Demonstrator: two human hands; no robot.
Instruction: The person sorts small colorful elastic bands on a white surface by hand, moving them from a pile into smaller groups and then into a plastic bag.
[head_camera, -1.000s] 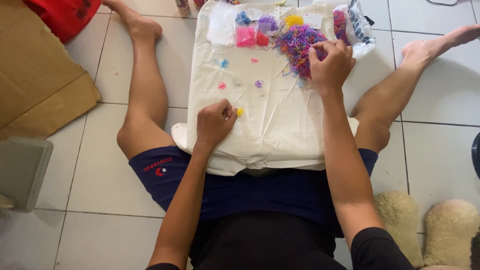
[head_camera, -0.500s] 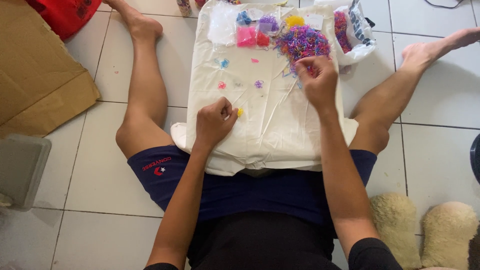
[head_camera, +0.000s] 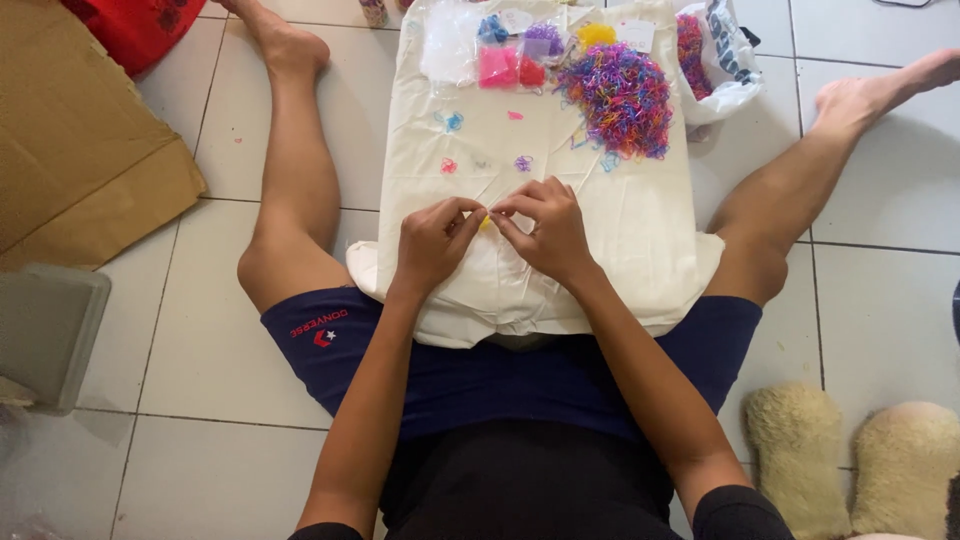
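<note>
The fingertips of the left hand (head_camera: 432, 243) and the right hand (head_camera: 545, 228) are pinched together around a tiny yellow band (head_camera: 486, 222), which sits just between them above the cream cloth (head_camera: 640, 230) spread between the person's legs. To my eye this wants a light, steady pinch, wrists resting on the cloth, so the band doesn't snap away. Further out lie a few single bands, then the multicoloured heap of bands (head_camera: 622, 97) and small sorted packets (head_camera: 510, 62). The band is mostly hidden by the fingers; I can't tell whether it is one or several. The plastic bag (head_camera: 728, 70) beside the heap is cut off at the top.
</note>
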